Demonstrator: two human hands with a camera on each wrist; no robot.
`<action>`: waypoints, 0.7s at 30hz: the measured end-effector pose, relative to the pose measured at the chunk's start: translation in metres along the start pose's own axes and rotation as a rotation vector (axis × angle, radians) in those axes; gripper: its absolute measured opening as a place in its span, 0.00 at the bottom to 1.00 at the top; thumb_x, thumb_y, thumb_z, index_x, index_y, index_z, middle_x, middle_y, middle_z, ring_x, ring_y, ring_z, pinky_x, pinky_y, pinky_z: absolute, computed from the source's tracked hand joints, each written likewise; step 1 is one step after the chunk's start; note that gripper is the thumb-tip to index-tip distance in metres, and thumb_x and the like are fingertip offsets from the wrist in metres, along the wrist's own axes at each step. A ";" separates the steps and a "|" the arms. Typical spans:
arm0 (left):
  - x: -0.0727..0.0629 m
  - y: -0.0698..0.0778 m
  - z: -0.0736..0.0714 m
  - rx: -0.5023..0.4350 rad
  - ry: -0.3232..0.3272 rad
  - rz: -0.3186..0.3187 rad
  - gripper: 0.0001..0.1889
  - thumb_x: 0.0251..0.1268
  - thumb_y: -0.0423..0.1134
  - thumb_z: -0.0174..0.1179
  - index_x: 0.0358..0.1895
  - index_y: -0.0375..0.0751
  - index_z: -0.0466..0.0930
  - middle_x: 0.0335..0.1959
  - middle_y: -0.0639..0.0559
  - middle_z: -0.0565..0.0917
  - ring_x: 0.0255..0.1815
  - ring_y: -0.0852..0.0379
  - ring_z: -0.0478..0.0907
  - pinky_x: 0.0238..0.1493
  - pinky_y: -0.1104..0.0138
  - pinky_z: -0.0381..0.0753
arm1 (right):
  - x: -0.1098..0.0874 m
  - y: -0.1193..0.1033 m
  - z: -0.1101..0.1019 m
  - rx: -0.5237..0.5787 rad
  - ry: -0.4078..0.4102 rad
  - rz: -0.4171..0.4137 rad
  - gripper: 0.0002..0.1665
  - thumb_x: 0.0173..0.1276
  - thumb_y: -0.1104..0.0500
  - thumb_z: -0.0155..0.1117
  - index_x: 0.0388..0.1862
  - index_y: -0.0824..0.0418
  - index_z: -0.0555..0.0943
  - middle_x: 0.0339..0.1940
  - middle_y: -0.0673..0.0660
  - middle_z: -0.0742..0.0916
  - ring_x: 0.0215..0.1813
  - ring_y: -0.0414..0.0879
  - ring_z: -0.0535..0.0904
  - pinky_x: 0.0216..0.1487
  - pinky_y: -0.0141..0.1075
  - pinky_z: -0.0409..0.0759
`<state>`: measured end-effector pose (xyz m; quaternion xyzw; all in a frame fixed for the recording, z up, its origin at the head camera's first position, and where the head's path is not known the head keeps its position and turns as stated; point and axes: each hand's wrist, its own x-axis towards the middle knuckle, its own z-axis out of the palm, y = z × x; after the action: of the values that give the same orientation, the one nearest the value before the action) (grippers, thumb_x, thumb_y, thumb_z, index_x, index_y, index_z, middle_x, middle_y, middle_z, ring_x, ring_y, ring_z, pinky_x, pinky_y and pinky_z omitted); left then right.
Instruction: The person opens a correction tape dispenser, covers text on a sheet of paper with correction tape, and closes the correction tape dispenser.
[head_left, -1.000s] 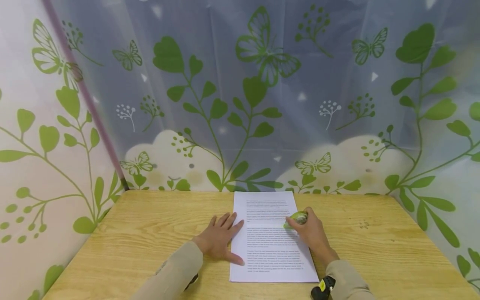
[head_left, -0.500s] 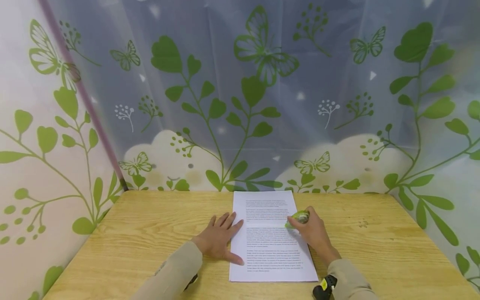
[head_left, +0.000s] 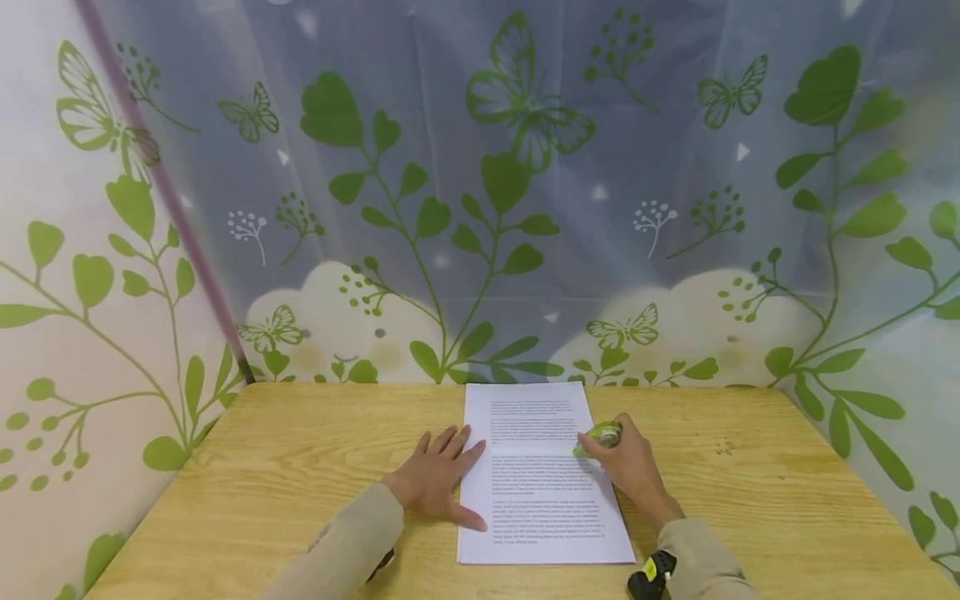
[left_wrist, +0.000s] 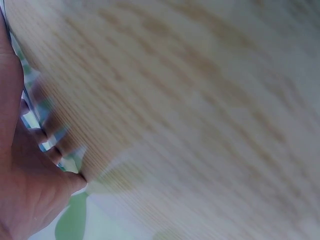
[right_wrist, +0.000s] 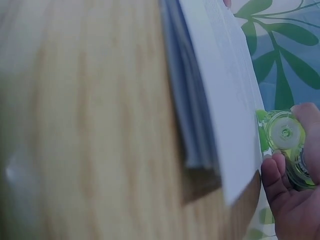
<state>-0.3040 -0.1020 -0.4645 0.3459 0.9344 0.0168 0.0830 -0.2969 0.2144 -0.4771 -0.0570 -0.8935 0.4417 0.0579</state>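
A stack of printed paper [head_left: 540, 517] lies on the wooden table in the head view. My left hand [head_left: 435, 477] rests at the left edge of the stack, fingers spread, thumb on the sheet. With my right hand [head_left: 632, 467] I grip a green, see-through correction tape dispenser [head_left: 603, 435], its tip low over the right end of a text line near the middle of the page. In the right wrist view the dispenser [right_wrist: 285, 132] shows its round reel between thumb and fingers. Whether tape lies on the page is too small to tell.
The wooden table [head_left: 300, 433] extends on both sides of the paper. Behind it hangs a curtain [head_left: 420, 275] printed with leaves and butterflies. A dark wrist device [head_left: 651, 575] sits by the right sleeve. Several sheet layers [right_wrist: 192, 90] show at the stack's edge.
My right hand has slid slightly to the right across the page with the correction tape dispenser. The left hand and the paper stay in place.
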 end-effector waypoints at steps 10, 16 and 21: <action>0.000 0.000 0.001 -0.011 0.005 -0.005 0.61 0.41 0.82 0.51 0.77 0.47 0.48 0.76 0.38 0.45 0.75 0.38 0.42 0.66 0.39 0.44 | -0.001 0.001 -0.004 0.009 -0.008 0.005 0.28 0.63 0.45 0.67 0.43 0.64 0.65 0.34 0.60 0.79 0.29 0.46 0.74 0.26 0.36 0.73; 0.001 -0.001 0.002 -0.013 0.003 -0.008 0.62 0.41 0.82 0.50 0.77 0.47 0.47 0.76 0.39 0.45 0.75 0.39 0.42 0.67 0.39 0.44 | -0.002 0.003 -0.007 0.068 -0.036 0.025 0.28 0.64 0.47 0.67 0.46 0.64 0.64 0.30 0.59 0.80 0.24 0.46 0.75 0.23 0.37 0.74; 0.002 -0.004 0.006 -0.019 0.024 0.008 0.62 0.40 0.83 0.50 0.77 0.46 0.47 0.76 0.38 0.44 0.75 0.38 0.41 0.66 0.38 0.42 | -0.003 0.003 -0.008 0.086 -0.043 0.037 0.29 0.64 0.47 0.66 0.48 0.64 0.64 0.28 0.59 0.80 0.23 0.46 0.75 0.23 0.37 0.74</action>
<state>-0.3068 -0.1036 -0.4712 0.3485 0.9338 0.0302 0.0749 -0.2927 0.2222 -0.4749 -0.0612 -0.8735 0.4819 0.0330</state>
